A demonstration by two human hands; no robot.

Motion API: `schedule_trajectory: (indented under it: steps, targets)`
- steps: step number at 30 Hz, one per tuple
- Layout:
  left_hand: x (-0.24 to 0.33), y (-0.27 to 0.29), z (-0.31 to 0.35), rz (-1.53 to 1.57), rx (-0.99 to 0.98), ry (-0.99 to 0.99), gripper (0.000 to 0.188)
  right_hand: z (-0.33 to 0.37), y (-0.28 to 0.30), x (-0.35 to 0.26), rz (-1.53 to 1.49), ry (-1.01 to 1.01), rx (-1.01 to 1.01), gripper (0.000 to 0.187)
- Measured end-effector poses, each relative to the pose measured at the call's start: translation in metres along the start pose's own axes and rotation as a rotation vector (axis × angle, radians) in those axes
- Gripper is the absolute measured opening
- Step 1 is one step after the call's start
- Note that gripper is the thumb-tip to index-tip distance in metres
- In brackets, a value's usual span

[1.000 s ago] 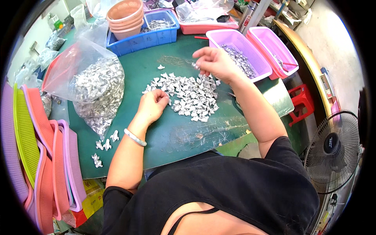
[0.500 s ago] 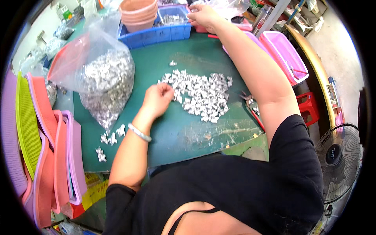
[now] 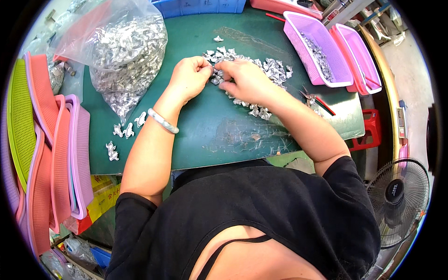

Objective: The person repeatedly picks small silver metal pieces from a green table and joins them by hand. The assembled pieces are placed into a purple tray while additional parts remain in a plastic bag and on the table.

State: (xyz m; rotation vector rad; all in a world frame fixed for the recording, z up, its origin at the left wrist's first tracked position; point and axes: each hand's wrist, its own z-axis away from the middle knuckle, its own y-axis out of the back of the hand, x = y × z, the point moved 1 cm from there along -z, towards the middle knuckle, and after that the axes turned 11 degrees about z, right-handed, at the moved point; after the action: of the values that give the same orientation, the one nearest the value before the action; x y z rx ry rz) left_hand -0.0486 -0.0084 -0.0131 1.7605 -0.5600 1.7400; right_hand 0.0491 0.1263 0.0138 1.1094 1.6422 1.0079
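My left hand (image 3: 190, 78) is closed in a pinch at the left edge of a pile of small silver metal castings (image 3: 275, 70); what its fingertips hold is hidden. My right hand (image 3: 249, 83) hovers over the pile, thumb and forefinger apart, fingertips close to the left hand's. It covers the middle of the pile. To the left stands a clear plastic bag (image 3: 126, 56) full of similar castings. Below the bag, a few loose castings (image 3: 112, 151) lie near my left forearm. One single casting (image 3: 218, 38) sits beyond the pile.
Red-handled pliers (image 3: 322, 103) lie to the right of the pile. Behind them are a purple basket (image 3: 298, 46) containing small metal pieces and a pink basket (image 3: 357, 51). A blue bin (image 3: 200, 7) stands at the back. Stacked coloured baskets (image 3: 60, 154) crowd the left; a fan (image 3: 396, 200) stands at right.
My right hand has come back from the blue bin area to the pile, beside my left hand. The left hand stays pinched at the pile's edge. The view has shifted, showing more of the purple basket.
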Motion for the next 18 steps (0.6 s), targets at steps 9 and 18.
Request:
schedule_trajectory:
  steps: [9, 18]
  targets:
    - [0.004, -0.003, 0.004, 0.067, -0.059, 0.125, 0.011, 0.007, -0.005, 0.001, -0.161, -0.079, 0.034, 0.040]
    - [0.020, -0.017, 0.018, 0.142, -0.224, 0.298, 0.022, 0.011, 0.002, 0.001, -0.175, 0.059, 0.277, 0.042]
